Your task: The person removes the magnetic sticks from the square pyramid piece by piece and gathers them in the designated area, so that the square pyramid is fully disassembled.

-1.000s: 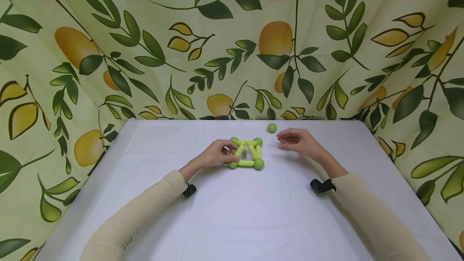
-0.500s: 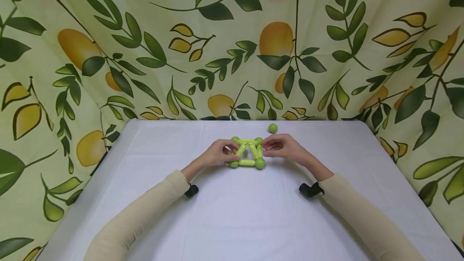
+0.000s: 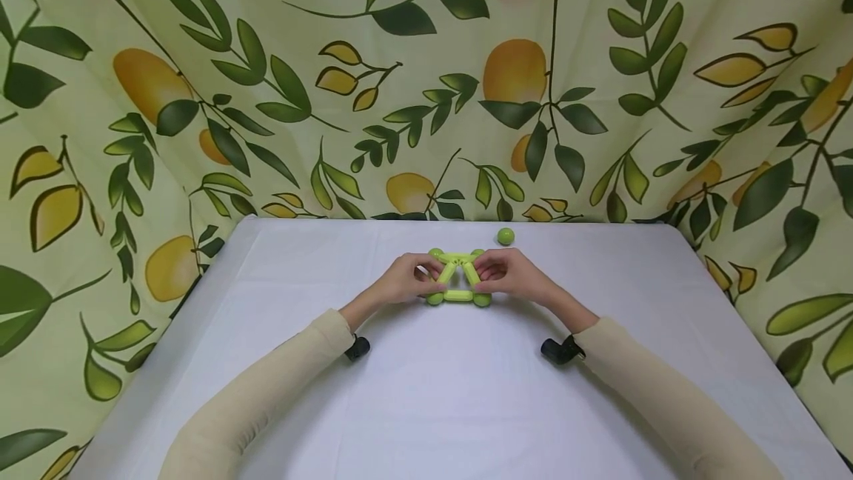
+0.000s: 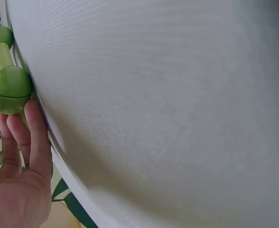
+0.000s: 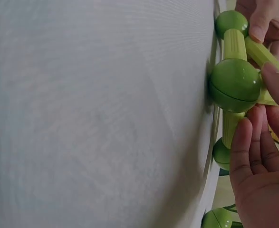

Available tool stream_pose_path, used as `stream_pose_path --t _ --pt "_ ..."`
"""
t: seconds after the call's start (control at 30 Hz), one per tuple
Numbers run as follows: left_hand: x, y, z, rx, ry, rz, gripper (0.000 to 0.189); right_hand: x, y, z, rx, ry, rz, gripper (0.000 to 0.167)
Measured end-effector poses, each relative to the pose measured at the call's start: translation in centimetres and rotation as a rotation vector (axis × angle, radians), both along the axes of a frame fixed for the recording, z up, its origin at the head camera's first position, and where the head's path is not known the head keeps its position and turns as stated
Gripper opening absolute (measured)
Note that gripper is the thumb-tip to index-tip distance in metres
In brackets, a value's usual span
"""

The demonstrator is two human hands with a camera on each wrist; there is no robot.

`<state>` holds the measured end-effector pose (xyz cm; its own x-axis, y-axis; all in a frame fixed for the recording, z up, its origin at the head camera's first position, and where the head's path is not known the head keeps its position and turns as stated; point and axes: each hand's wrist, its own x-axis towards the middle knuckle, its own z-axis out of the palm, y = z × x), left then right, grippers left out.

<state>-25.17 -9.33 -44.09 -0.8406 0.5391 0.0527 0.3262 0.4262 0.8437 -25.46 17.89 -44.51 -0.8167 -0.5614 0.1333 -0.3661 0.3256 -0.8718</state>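
A frame of green balls and lime rods [image 3: 458, 295] sits on the white-covered table, with balls at its corners and slanted rods leaning toward each other above. My left hand [image 3: 403, 278] grips its left side, thumb on a slanted rod near the front corner. On the opposite side my right hand [image 3: 516, 274] pinches the other slanted rod. In the left wrist view, a corner ball [image 4: 11, 88] shows above the fingers of the left hand [image 4: 20, 190]. The right wrist view shows another corner ball [image 5: 234, 85] beside the right thumb; the right fingers [image 5: 242, 147] reach behind it.
A loose green ball [image 3: 506, 236] lies behind the right hand, near the table's back edge. The white tablecloth [image 3: 453, 384] spreads in front of the frame. A curtain [image 3: 426, 95] printed with leaves and fruit hangs behind and at both sides.
My right hand has moved left, from beside the loose ball to the frame's right side, and now holds a slanted rod. The left hand has kept its grip.
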Motion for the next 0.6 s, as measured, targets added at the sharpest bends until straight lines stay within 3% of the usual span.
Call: stream_pose_path --t 0.2,0.6 --pt "-0.04 0.09 0.07 -0.002 -0.015 0.012 0.021 0.32 -0.58 0.67 0.035 0.013 -0.008 0.031" --pt "-0.01 -0.09 0.1 -0.006 -0.025 0.011 0.022 0.52 -0.65 -0.07 0.037 0.04 -0.012 0.035"
